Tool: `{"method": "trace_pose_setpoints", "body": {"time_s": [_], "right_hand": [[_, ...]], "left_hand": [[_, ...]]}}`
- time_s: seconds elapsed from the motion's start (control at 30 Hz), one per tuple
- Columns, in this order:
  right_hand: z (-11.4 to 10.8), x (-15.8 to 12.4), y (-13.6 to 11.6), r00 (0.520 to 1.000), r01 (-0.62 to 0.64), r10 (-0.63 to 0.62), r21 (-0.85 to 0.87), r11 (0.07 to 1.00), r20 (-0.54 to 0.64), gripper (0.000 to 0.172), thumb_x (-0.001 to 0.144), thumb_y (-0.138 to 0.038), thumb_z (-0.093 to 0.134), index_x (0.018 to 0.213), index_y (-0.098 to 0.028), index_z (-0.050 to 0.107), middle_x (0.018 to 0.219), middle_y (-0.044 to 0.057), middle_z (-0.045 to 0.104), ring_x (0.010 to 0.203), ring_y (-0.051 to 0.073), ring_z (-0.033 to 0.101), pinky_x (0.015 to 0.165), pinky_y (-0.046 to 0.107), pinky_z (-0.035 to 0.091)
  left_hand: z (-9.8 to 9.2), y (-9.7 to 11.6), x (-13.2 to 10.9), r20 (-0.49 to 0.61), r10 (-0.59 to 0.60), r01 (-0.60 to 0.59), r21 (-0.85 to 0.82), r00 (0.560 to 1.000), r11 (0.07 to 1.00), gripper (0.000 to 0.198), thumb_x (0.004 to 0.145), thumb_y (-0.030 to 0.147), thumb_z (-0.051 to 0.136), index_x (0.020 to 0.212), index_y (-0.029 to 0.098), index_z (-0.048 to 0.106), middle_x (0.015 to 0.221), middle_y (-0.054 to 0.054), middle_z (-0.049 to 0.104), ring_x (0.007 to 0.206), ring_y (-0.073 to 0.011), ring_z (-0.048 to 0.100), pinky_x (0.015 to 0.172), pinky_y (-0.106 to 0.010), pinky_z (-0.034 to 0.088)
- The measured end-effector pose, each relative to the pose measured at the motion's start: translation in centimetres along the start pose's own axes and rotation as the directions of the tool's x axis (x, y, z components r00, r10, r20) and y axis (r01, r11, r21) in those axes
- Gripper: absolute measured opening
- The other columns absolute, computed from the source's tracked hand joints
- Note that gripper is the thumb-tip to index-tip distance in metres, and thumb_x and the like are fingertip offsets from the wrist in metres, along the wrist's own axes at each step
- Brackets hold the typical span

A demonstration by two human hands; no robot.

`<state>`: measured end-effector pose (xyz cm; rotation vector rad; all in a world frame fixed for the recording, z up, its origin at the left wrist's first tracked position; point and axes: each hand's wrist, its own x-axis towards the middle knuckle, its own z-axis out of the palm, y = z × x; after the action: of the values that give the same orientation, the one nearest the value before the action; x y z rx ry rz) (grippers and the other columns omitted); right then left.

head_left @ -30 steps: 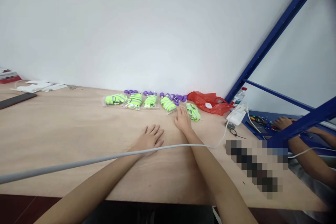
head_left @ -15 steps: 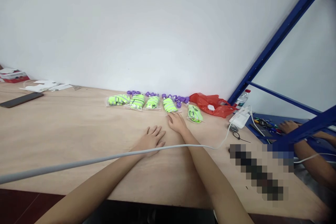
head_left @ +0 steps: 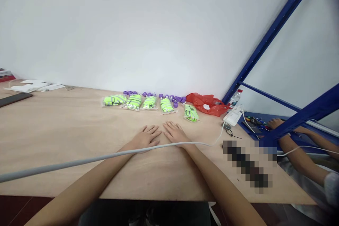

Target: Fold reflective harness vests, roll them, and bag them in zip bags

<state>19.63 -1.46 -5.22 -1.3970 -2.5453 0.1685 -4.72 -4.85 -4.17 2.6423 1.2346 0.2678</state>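
Observation:
Both palms rest face down on the wooden table point(head_left: 66, 123), side by side and close together. My left hand point(head_left: 147, 137) lies flat with its fingers spread, holding nothing. Beside it, my right hand point(head_left: 176, 133) is also flat, fingers stretched forward and no object in it. Beyond the hands is a row of clear bags with folded yellow-green striped bands: one at the left end point(head_left: 114, 100), several in the middle such as this bag point(head_left: 166, 105), and one at the right end point(head_left: 191, 113). Small purple pieces point(head_left: 175, 103) lie behind the bags along the wall.
A white cable point(head_left: 106, 156) crosses over both forearms. Right: red plastic bag point(head_left: 206, 103), bottle point(head_left: 235, 99), white power strip point(head_left: 233, 116), black cable tie point(head_left: 229, 132), blue frame point(head_left: 275, 24), and another person's arms point(head_left: 296, 152). Left: dark flat object point(head_left: 14, 99), white papers point(head_left: 34, 86).
My right hand has drawn back from the fourth bag and now lies flat beside my left hand. The view has shifted slightly to the right.

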Motion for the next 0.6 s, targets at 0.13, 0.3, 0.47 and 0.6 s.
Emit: {"method": "trace_pose_setpoints", "body": {"time_s": [0.13,0.3,0.47,0.6], "right_hand": [[-0.4,-1.9,1.3,0.999,-0.039,0.039,-0.004,0.999,-0.026,0.053,0.101,-0.046,0.043,0.149,-0.025,0.049,0.158,0.007,0.043,0.147,0.023,0.036,0.121,0.045,0.026],[-0.8,-2.7,3.3,0.963,-0.181,0.17,-0.035,0.983,-0.207,0.037,0.098,-0.026,0.042,0.12,-0.02,0.071,0.126,0.009,0.07,0.12,0.022,0.061,0.106,0.035,0.044],[-1.8,-3.1,6.2,0.851,-0.374,0.295,-0.105,0.922,-0.435,0.035,0.095,-0.025,0.045,0.115,-0.016,0.073,0.14,0.018,0.057,0.127,0.034,0.052,0.105,0.051,0.041],[-2.3,-3.3,8.4,0.778,-0.524,0.347,-0.236,0.818,-0.524,0.038,0.095,-0.029,0.049,0.125,-0.017,0.068,0.156,0.019,0.039,0.141,0.039,0.037,0.108,0.056,0.037]], "left_hand": [[0.0,-1.0,-0.1,-0.022,0.026,-0.026,0.008,0.999,1.0,0.061,0.103,0.06,0.027,0.154,0.029,0.04,0.163,-0.007,0.031,0.151,-0.0285,0.027,0.123,-0.051,0.014],[0.1,-1.1,0.0,-0.031,-0.003,0.003,-0.007,1.0,1.0,0.059,0.103,0.058,0.03,0.154,0.03,0.039,0.164,-0.007,0.029,0.151,-0.0285,0.027,0.122,-0.051,0.013],[0.3,-1.2,-0.1,-0.046,-0.007,0.006,-0.023,0.999,1.0,0.059,0.103,0.059,0.031,0.153,0.03,0.04,0.163,-0.008,0.03,0.151,-0.0288,0.028,0.122,-0.052,0.013],[0.5,-1.4,0.0,-0.047,0.005,-0.008,-0.053,0.999,0.999,0.058,0.102,0.058,0.033,0.153,0.03,0.041,0.164,-0.008,0.029,0.151,-0.029,0.027,0.122,-0.052,0.013]]}}
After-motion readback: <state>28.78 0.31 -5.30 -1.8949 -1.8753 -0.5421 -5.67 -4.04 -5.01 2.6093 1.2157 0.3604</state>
